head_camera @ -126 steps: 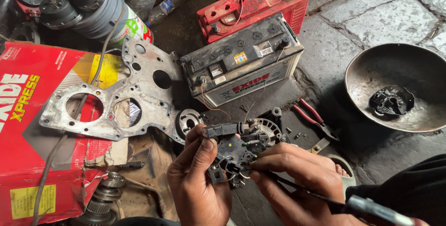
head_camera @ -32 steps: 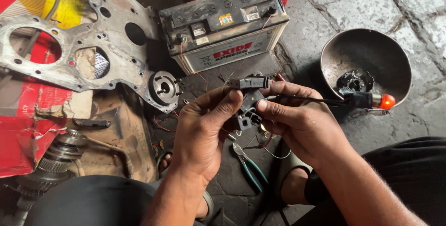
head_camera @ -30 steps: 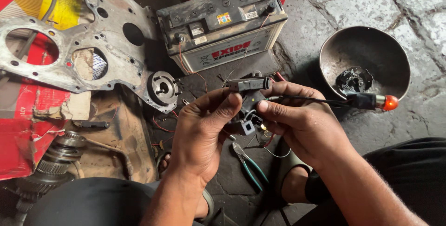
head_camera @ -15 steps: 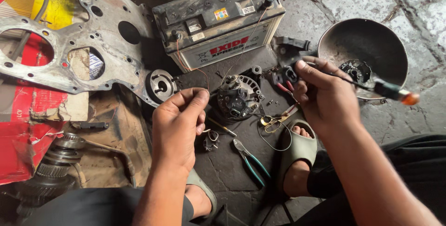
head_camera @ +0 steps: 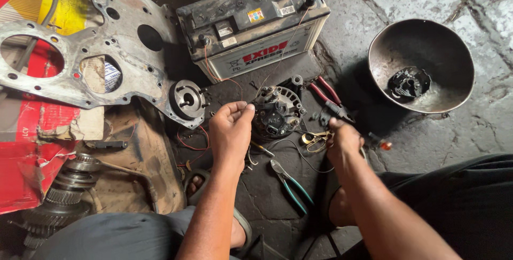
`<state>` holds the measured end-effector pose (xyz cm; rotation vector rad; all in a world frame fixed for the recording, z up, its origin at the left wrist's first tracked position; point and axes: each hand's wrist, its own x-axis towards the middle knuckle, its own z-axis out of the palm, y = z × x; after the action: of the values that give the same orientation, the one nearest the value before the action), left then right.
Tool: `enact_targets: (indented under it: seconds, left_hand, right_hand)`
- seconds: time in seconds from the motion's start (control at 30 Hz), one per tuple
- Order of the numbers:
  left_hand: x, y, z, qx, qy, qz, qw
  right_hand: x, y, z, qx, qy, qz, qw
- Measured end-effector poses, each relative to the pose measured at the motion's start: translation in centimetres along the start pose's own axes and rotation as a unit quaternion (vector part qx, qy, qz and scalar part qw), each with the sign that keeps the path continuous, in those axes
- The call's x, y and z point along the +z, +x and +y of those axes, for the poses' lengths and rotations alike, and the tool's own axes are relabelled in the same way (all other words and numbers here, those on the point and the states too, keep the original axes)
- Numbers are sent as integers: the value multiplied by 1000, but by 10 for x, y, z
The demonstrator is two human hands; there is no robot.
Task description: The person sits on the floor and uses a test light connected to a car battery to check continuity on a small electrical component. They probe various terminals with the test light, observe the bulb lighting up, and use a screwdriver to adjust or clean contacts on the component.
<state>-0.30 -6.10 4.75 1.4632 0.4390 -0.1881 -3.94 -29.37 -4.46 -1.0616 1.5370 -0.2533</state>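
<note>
Head view: left hand (head_camera: 231, 132) pinches wire by alternator (head_camera: 278, 111); right hand (head_camera: 343, 141) fisted on screwdriver (head_camera: 377, 143); battery (head_camera: 254, 22) behind.

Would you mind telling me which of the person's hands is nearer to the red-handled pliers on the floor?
The right hand is nearer: it sits just below the red-handled pliers, close to their jaws. The left hand is farther left, across the alternator.

Roadside or backyard auto-electrical repair workshop, work done on the ground. Oil-stained stone paving (head_camera: 385, 4). Car battery (head_camera: 254, 22) beside a dismantled alternator (head_camera: 278, 111). Engine backing plate (head_camera: 96, 62), gear shaft (head_camera: 64, 196), red-handled pliers (head_camera: 331, 97), green-handled pliers (head_camera: 291, 182), blackened metal bowl (head_camera: 427, 41) holding a greasy part.
</note>
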Motion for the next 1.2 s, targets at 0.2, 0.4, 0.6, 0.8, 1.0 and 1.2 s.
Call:
enact_targets:
  seconds: [0.2, 0.4, 0.6, 0.8, 1.0, 1.2]
  left_hand:
    - [-3, -7, 13, -29, 25, -41, 998]
    - [-2, -13, 16, -17, 24, -53, 998]
    - [-1, -10, 12, -47, -15, -39, 998]
    - [0, -21, 35, -55, -70, -12, 996]
    - [0, -40, 71, -107, -169, 1, 980]
    - [5, -51, 75, -96, -218, 10, 971]
  right_hand:
    - [-1, 1, 59, 2, -100, 58, 993]
    - [1, 3, 77, -123, -271, 18, 954]
    - [-4, 16, 75, -220, -244, 126, 936]
    - [7, -17, -3, -369, 70, 6, 927]
    - [-28, -118, -70, -317, -76, -311, 893]
    - [-49, -166, -92, -58, 1, -536, 842]
